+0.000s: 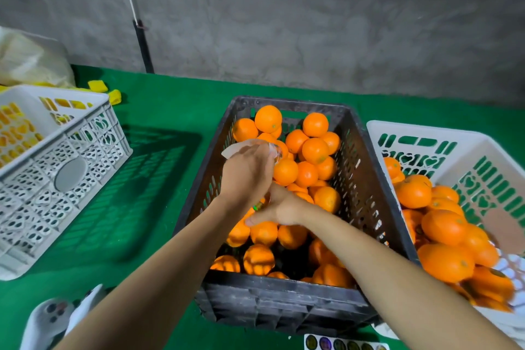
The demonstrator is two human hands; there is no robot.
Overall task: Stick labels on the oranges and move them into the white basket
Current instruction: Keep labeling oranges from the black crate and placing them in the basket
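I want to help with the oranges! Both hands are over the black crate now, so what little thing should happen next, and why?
Probably press the label onto an orange. The left hand holds a label sheet above the black crate, and the right hand rests on the oranges just beneath it. Whether a label is already on the fingertips is hidden. The white basket on the right comes afterward.
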